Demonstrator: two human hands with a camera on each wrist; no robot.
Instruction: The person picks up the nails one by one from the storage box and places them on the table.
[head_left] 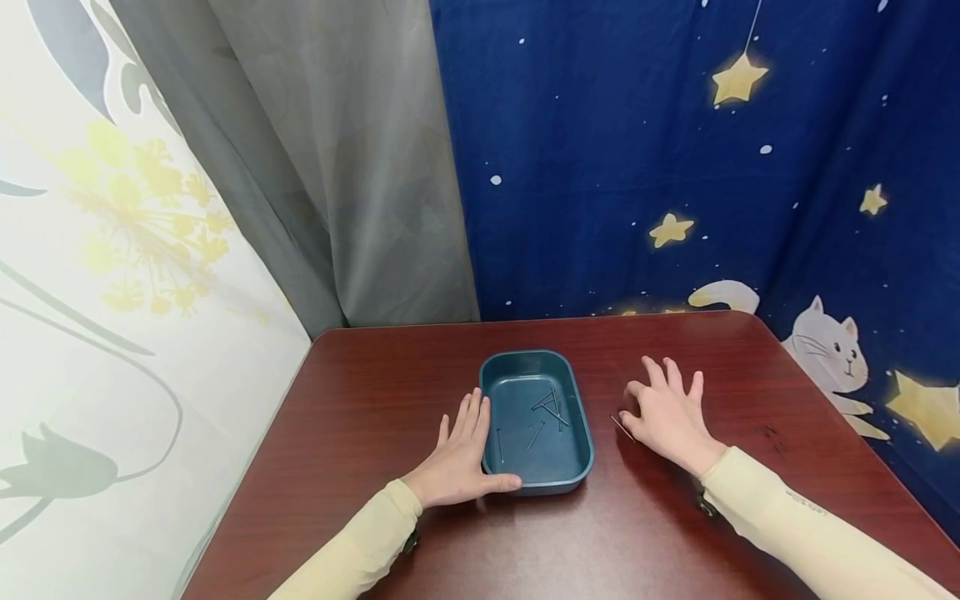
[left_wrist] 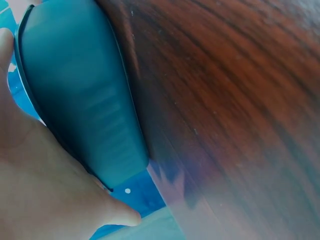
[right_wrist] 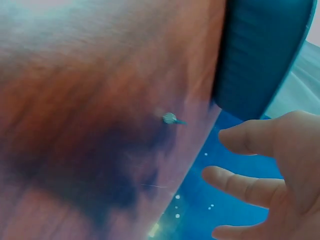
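Note:
A dark teal rectangular tray (head_left: 517,400) stands on the table with several thin nails (head_left: 556,413) lying loose on its floor. My left hand (head_left: 463,458) rests on the tray's left rim, fingers straight along the side and thumb over the near left corner. The left wrist view shows the tray's outer wall (left_wrist: 85,90) beside the palm. To the right of the tray, a single nail (head_left: 622,427) lies on the table. My right hand (head_left: 667,421) hovers by it with spread, slightly bent fingers and nothing between them. The right wrist view shows that nail's head (right_wrist: 169,118) apart from the fingertips.
The reddish-brown wooden table (head_left: 390,375) has rounded far corners. Behind it hang a grey curtain (head_left: 390,167) and a blue curtain (head_left: 600,167) with stars and a cat. A pale flower-printed cloth (head_left: 112,358) hangs on the left. Dark marks (head_left: 768,435) show on the table's right side.

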